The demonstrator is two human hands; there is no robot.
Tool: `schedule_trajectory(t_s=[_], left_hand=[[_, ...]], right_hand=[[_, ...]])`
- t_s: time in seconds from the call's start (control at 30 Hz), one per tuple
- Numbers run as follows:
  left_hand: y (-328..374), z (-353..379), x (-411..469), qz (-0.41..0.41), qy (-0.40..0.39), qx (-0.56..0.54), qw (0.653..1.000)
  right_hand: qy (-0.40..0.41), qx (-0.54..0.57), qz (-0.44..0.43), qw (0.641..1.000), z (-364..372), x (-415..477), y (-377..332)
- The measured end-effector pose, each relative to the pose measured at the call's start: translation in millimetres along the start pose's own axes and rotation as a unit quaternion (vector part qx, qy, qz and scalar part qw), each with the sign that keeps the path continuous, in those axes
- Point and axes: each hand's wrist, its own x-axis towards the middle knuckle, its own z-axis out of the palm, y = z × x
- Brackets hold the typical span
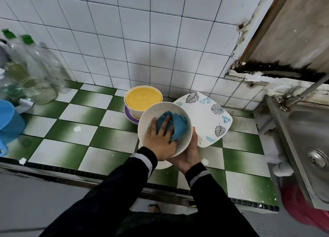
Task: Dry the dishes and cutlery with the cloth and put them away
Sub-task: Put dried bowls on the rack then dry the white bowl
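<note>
I hold a white bowl (147, 117) above the green-and-white checked counter (74, 135). My right hand (187, 154) cradles it from below, thumb up against its right rim. Inside the bowl, my left hand (160, 138) presses a blue cloth (178, 126) against the inner wall with straight fingers. Just behind stands a white bowl with a yellow inside (142, 98), stacked on a purple dish (128, 114). A square white plate with leaf prints (201, 115) lies to the right of the bowl. Part of another white dish (160, 165) shows under my wrists.
Glass bottles and a jar (33, 76) crowd the counter's far left, with a blue plastic container (8, 122) in front of them. A steel sink (306, 138) sits at the right, a red basin (302, 211) below it. Tiled wall behind.
</note>
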Motion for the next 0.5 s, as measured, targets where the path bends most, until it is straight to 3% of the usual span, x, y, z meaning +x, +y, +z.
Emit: schedule_trajectory(t_s=[0.07,0.13,0.23,0.33,0.4,0.5], left_hand=[[-3.2,-3.3,3.1,-0.017,-0.02,-0.014,1.0],[-3.1,-8.3,2.5,0.021,-0.034,-0.034,0.999],[-0.4,-18.6,-8.6,0.114,-0.078,-0.058,0.989],[12.6,-24.2,-19.1,0.109,-0.151,-0.099,0.977],[22.0,-31.3,-24.5,0.063,-0.16,-0.18,0.968],[34.2,-35.9,-28.5,0.013,-0.119,-0.39,0.913]], right_hand=[[-0.039,-0.018,-0.01,0.999,-2.9,-2.2,-1.8],[-0.037,-0.004,-0.02,0.999,-3.5,-2.8,-5.5],[0.042,0.049,-0.035,0.997,-8.6,0.1,-9.8],[0.123,0.052,-0.053,0.99,-13.2,-0.4,-12.4],[0.136,0.046,-0.057,0.988,-12.5,-4.2,-15.2],[0.13,0.05,-0.045,0.989,-11.5,-4.7,-20.0]])
